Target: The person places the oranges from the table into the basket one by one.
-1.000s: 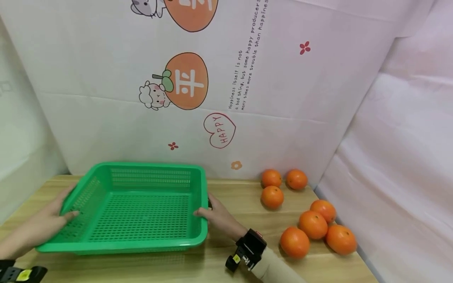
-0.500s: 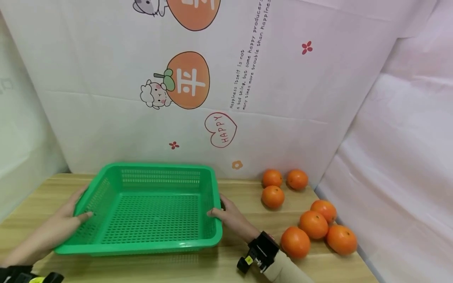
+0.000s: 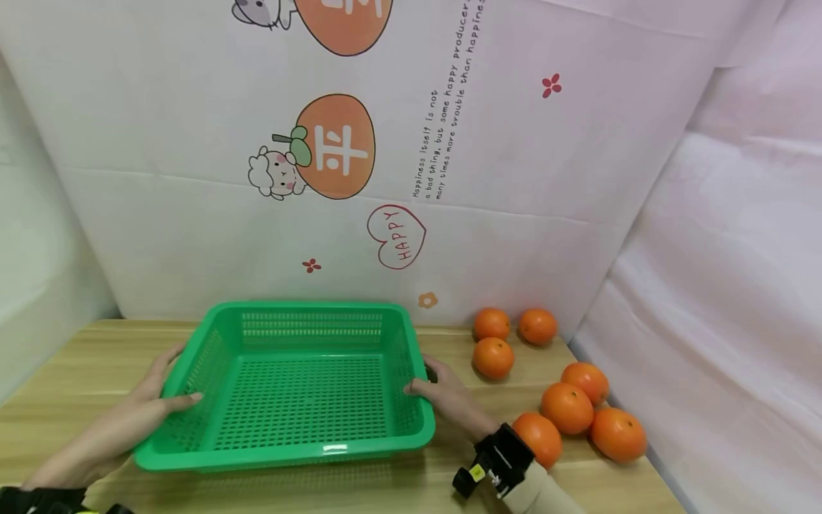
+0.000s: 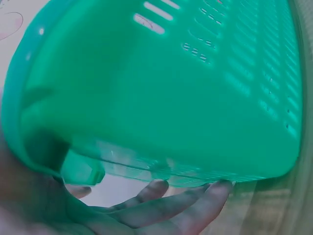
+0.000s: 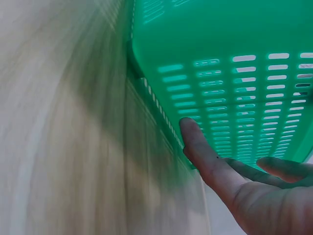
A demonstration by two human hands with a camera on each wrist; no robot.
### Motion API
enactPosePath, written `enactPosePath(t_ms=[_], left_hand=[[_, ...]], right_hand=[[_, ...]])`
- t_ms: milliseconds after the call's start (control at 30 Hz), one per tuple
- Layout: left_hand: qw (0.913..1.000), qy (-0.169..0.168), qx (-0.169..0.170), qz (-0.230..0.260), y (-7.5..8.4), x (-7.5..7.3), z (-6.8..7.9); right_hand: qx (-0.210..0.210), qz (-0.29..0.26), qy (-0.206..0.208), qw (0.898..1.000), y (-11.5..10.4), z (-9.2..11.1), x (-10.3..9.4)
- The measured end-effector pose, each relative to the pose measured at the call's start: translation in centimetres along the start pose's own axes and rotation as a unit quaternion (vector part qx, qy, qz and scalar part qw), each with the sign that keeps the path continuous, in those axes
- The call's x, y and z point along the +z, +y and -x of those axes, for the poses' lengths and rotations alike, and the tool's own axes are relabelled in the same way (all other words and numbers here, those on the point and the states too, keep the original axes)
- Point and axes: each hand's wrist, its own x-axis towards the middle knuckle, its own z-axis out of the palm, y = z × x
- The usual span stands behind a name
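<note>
A green plastic basket [image 3: 276, 457] with slotted walls and floor is at the middle left of the head view, nothing inside it. My left hand [image 3: 138, 414] grips its left side, thumb over the rim and fingers along the outside wall. On the opposite side, my right hand [image 3: 449, 396] holds the rim with the thumb inside. In the left wrist view, the left fingers [image 4: 195, 208] lie against the basket's outer wall. The right wrist view has the right fingers [image 5: 205, 156] spread on the slotted outside wall, close above the tabletop.
Several oranges lie on the wooden table [image 3: 449, 485] to the right: a back group [image 3: 493, 358] near the wall and a front group [image 3: 568, 408] by the right edge. The right wrist strap [image 3: 504, 457] is beside the nearest orange [image 3: 539, 437]. White printed cloth [image 3: 488, 235] hangs behind.
Both hands have moved the basket to the right across the table, keeping their grip on its sides. The oranges have stayed in place; the right wrist now partly covers the nearest one.
</note>
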Motion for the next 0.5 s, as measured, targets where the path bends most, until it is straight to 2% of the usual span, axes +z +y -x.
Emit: enactPosePath(t_ms=[267,500], left_hand=[[0.9980,-0.028,0.002,0.056,0.1,0.9,-0.6],[0.9979,-0.030,0.004,0.057,0.2,1.8,-1.4]], right_hand=[[0.007,-0.014,0.005,1.000,-0.3,0.4,-1.4],[0.026,-0.028,0.013,0.999,-0.4,1.0,-2.0]])
